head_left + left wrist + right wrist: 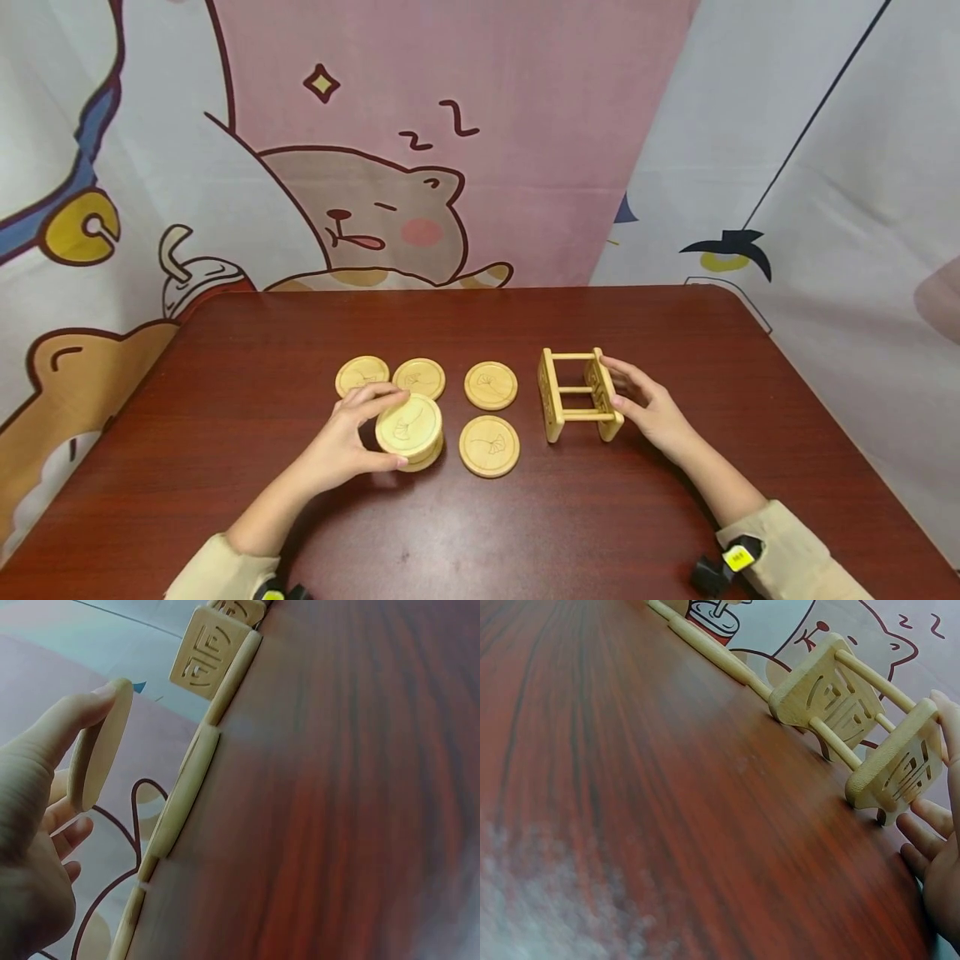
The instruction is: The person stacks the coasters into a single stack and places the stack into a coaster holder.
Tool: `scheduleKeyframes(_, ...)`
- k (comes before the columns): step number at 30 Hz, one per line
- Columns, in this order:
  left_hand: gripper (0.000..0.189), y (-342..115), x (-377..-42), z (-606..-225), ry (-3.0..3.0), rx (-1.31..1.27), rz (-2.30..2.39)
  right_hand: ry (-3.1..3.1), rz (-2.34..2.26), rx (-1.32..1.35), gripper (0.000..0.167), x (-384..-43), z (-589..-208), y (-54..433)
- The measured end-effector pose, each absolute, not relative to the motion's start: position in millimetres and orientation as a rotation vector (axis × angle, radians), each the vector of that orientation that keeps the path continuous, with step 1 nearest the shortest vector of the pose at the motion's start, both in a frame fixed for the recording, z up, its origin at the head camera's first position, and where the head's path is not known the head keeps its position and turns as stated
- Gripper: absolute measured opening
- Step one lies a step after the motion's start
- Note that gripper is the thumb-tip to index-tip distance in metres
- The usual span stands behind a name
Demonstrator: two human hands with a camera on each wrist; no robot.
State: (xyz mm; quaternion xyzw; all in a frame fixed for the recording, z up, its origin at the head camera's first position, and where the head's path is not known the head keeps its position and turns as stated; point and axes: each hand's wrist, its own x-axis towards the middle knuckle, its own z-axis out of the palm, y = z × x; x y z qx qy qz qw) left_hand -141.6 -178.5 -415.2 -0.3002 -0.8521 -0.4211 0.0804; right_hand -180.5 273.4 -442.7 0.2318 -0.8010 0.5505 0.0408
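In the head view, the left hand (pixel 348 437) pinched a pale wooden coaster (pixel 408 422), round and engraved with a leaf, between thumb and curved fingers; it partly covered another coaster beneath. The right hand (pixel 656 414), fingers loosely spread, touched the end panel of a wooden rack (pixel 552 396) whose round rods ran left to right. More coasters (pixel 489 447) lay flat on the glossy red-brown table (pixel 480 542), one partly behind the left hand. A cartoon-printed cloth (pixel 555 100) hung beyond.

The left wrist view showed the held coaster raised, nearly level, its smooth underside facing the table.

The right wrist view showed rounded, carved panels standing upright on the grained tabletop.
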Motion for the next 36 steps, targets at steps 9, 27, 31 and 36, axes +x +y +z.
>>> scheduleKeyframes(9, 0.078, -163, -140, -416, -2.557, -0.888, -1.255, -2.441, 1.715, 0.699, 0.051, -179, -440, 272)
scheduleKeyframes(27, 0.077, -130, -143, -415, -2.542, -0.946, -1.268, -2.440, 1.707, 0.710, 0.051, -178, -440, 272)
scheduleKeyframes(31, 0.078, -123, -144, -416, -2.551, -0.959, -1.276, -2.444, 1.718, 0.691, 0.051, -178, -441, 272)
scheduleKeyframes(36, 0.079, -116, -145, -417, -2.556, -0.979, -1.276, -2.435, 1.739, 0.693, 0.051, -179, -442, 273)
